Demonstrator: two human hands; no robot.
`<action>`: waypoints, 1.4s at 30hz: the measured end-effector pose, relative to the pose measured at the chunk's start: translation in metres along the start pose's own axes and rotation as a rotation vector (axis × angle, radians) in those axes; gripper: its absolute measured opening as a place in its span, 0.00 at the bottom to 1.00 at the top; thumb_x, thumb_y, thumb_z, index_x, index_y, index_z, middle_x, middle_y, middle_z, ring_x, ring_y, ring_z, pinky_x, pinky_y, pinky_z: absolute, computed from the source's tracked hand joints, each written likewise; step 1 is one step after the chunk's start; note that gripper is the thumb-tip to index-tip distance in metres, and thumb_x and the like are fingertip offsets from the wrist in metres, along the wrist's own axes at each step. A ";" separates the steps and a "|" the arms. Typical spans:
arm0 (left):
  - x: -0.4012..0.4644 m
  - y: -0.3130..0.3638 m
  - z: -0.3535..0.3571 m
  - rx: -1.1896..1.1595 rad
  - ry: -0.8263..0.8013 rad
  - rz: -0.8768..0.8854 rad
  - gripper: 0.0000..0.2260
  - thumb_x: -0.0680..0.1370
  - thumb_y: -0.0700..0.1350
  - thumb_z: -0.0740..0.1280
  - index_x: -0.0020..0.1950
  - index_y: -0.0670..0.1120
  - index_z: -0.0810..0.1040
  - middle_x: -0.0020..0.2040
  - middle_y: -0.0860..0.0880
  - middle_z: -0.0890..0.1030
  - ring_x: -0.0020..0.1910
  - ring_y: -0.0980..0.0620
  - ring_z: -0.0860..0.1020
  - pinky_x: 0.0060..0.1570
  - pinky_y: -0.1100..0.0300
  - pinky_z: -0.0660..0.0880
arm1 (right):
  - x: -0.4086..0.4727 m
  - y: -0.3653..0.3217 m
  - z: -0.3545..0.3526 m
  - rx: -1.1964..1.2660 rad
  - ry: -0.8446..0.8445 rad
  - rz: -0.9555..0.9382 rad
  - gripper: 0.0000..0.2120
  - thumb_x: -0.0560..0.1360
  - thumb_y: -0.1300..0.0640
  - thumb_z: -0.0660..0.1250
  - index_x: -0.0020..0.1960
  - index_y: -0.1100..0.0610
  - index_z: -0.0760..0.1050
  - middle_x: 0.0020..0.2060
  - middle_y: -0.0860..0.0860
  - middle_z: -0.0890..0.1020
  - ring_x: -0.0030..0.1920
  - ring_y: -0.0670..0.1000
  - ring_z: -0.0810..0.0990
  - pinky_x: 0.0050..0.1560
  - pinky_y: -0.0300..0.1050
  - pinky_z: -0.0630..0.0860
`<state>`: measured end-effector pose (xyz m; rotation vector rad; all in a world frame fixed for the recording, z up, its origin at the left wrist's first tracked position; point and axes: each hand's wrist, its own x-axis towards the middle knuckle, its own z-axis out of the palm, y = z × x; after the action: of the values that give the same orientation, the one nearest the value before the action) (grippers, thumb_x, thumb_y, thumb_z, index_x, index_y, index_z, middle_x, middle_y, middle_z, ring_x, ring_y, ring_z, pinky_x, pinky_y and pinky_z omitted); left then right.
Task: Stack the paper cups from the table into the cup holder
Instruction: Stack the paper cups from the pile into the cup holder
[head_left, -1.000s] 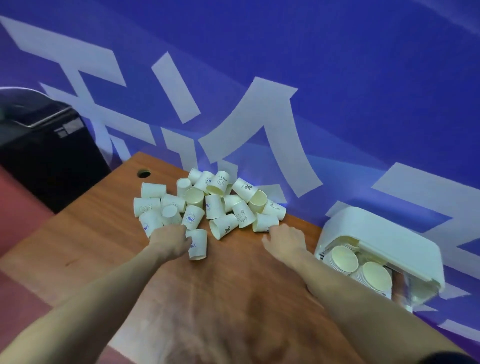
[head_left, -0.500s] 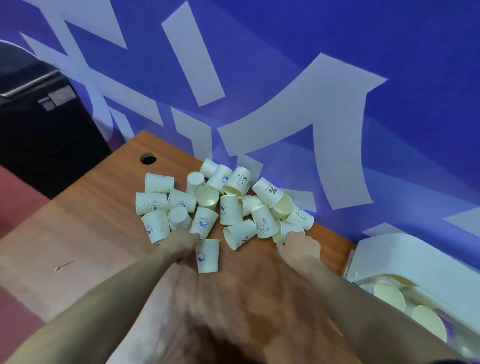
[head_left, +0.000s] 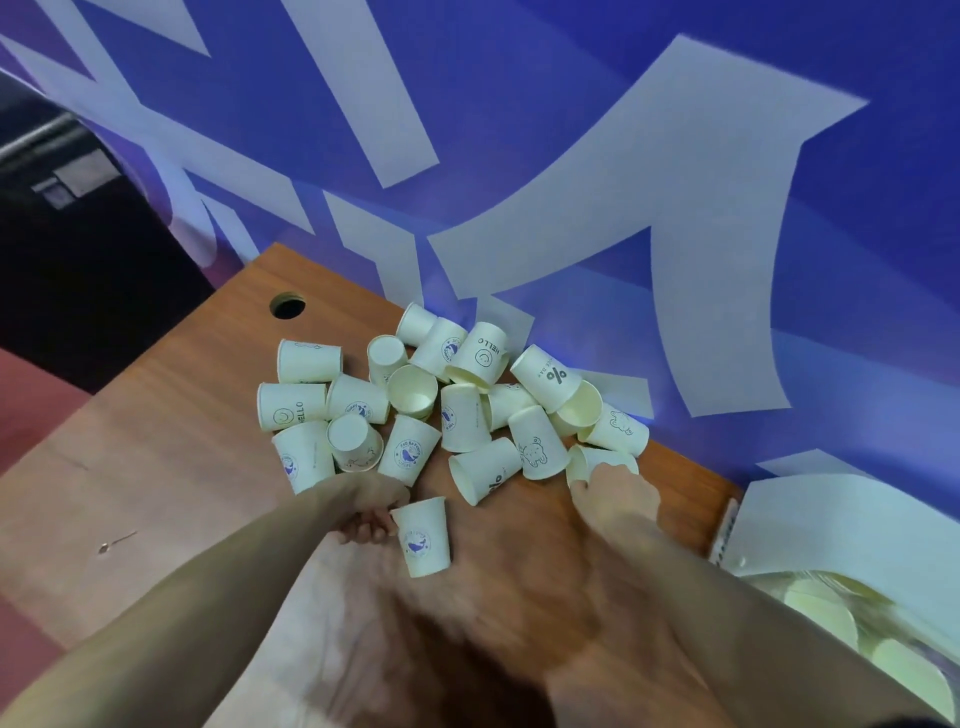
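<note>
Several white paper cups (head_left: 462, 410) lie and stand in a pile on the wooden table (head_left: 156, 467), close to the blue wall. My left hand (head_left: 366, 512) has its fingers curled at the rim of one whale-print cup (head_left: 423, 540), which sits apart in front of the pile. At the pile's right end, my right hand (head_left: 615, 499) lies over another cup (head_left: 597, 460) that is on its side, with the fingers curled onto it. The white cup holder (head_left: 841, 530) lies at the right edge, and stacked cups (head_left: 821, 618) show in its opening.
A round cable hole (head_left: 287, 305) is in the table's far left corner. A black cabinet (head_left: 78, 270) stands beyond the table's left edge. The blue banner wall (head_left: 571, 156) rises right behind the pile.
The view has moved closer and swung left, so the cup holder slid toward the right edge. My right hand went forward onto the cup at the pile's right end. The whale-print cup came slightly away from the pile.
</note>
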<state>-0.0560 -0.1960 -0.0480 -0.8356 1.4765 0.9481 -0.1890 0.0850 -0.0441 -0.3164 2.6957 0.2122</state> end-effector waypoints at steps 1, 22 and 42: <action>0.001 0.000 0.004 -0.008 -0.002 0.015 0.09 0.73 0.46 0.57 0.36 0.45 0.73 0.27 0.50 0.71 0.20 0.55 0.61 0.23 0.68 0.53 | -0.002 0.003 -0.001 0.008 0.007 0.007 0.18 0.79 0.46 0.52 0.52 0.55 0.77 0.42 0.50 0.79 0.49 0.54 0.80 0.42 0.44 0.69; -0.077 0.048 0.134 0.135 0.521 0.474 0.07 0.71 0.41 0.62 0.37 0.41 0.77 0.29 0.44 0.78 0.19 0.50 0.67 0.22 0.67 0.60 | -0.159 0.106 -0.019 0.347 0.099 0.075 0.10 0.73 0.49 0.58 0.40 0.55 0.70 0.38 0.52 0.76 0.40 0.56 0.75 0.39 0.44 0.70; -0.128 0.186 0.397 0.336 0.384 0.734 0.11 0.73 0.43 0.62 0.37 0.40 0.82 0.26 0.46 0.77 0.18 0.51 0.67 0.19 0.68 0.61 | -0.287 0.357 0.032 0.676 0.178 0.472 0.14 0.73 0.47 0.61 0.40 0.58 0.74 0.38 0.53 0.79 0.39 0.56 0.77 0.35 0.43 0.70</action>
<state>-0.0418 0.2417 0.0834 -0.2135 2.2805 1.0471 -0.0122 0.4885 0.0838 0.5240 2.7742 -0.6118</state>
